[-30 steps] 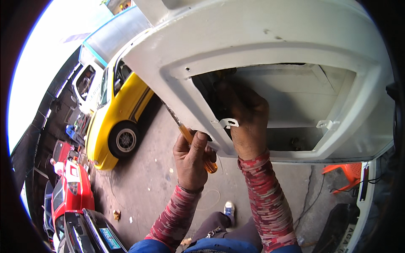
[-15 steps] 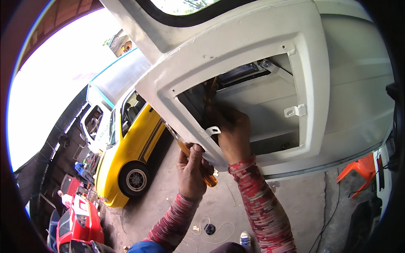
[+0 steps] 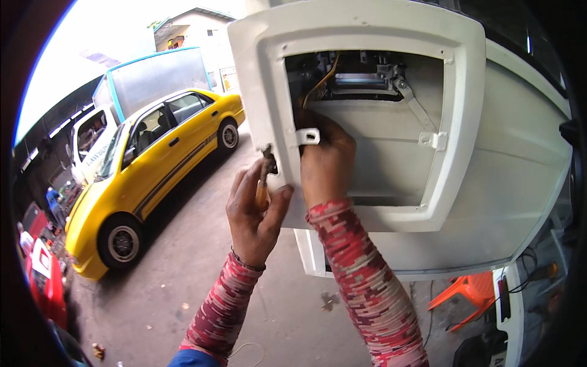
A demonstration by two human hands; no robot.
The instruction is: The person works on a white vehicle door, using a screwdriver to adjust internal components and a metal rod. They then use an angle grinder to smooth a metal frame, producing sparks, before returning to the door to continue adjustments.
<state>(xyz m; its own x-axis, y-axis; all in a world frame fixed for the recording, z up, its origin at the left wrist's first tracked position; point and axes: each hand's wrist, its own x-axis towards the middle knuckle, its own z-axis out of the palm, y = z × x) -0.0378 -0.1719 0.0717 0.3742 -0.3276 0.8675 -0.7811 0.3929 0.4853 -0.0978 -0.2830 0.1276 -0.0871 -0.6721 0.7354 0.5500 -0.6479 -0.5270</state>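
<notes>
A white vehicle door panel [image 3: 468, 140] with a large squarish cutout stands in front of me. My left hand [image 3: 254, 214] is at its left edge, fingers curled around a screwdriver [image 3: 262, 197] with an amber handle, partly hidden by the fingers. Just above the handle, a small brownish metal piece [image 3: 267, 160] shows beside a dark hole in the panel; whether it belongs to the screwdriver I cannot tell. My right hand [image 3: 330, 162] reaches into the cutout, behind a slotted white tab [image 3: 308, 136]. Its fingers are hidden in shadow. A yellowish cable [image 3: 323, 85] runs down toward them.
Inside the cutout sit a metal mechanism [image 3: 361, 82] and a hinged arm [image 3: 419, 109]. A yellow car [image 3: 165, 153] is parked at left, near a box-bodied truck [image 3: 160, 76]. A red car [image 3: 46, 275] and an orange plastic chair [image 3: 468, 298] stand at lower left and right.
My view has shifted, so the panel appears more upright. The left hand has turned, and the screwdriver's handle end no longer shows below it. My right hand stays inside the cutout.
</notes>
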